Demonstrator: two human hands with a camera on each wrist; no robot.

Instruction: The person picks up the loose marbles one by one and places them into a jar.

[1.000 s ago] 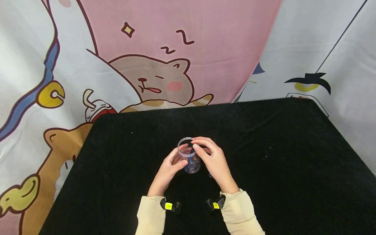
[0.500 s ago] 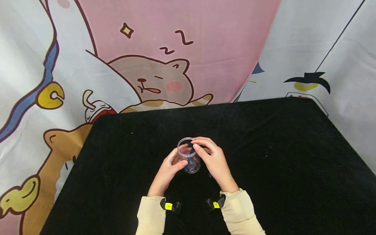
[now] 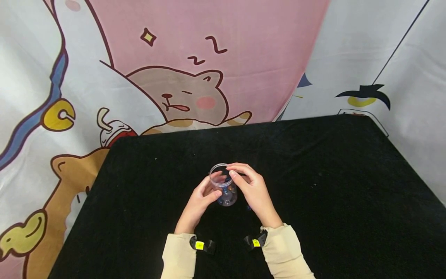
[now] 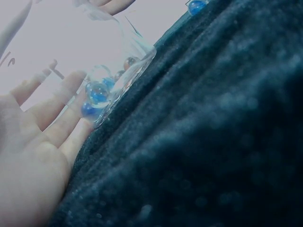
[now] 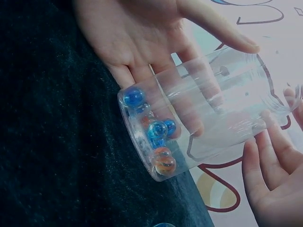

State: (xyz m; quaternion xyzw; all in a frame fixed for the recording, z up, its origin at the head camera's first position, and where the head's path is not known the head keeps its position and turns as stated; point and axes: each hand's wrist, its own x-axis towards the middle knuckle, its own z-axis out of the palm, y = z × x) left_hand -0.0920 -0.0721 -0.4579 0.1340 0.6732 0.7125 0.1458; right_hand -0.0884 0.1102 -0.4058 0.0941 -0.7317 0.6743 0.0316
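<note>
Between my two hands stands a clear plastic jar [image 3: 228, 197], uncovered, its round rim up. My left hand [image 3: 197, 201] grips its left side, thumb on the near side and fingers behind, seen through the wall in the right wrist view. My right hand [image 3: 257, 195] sits higher, thumb and fingertips holding the jar at its rim. Several glass marbles [image 5: 157, 130], blue and orange, lie at the jar's bottom. One loose blue marble [image 3: 249, 208] rests on the cloth beside my right hand; the left wrist view also catches this marble [image 4: 197, 6] at its top.
Black velvety cloth [image 3: 139, 217] covers the table, its far edge running along a cartoon-printed curtain [image 3: 271, 58]. Small pale specks [image 3: 314, 185] dot the cloth. Black wrist cameras [image 3: 203, 245] are strapped at both beige sleeves.
</note>
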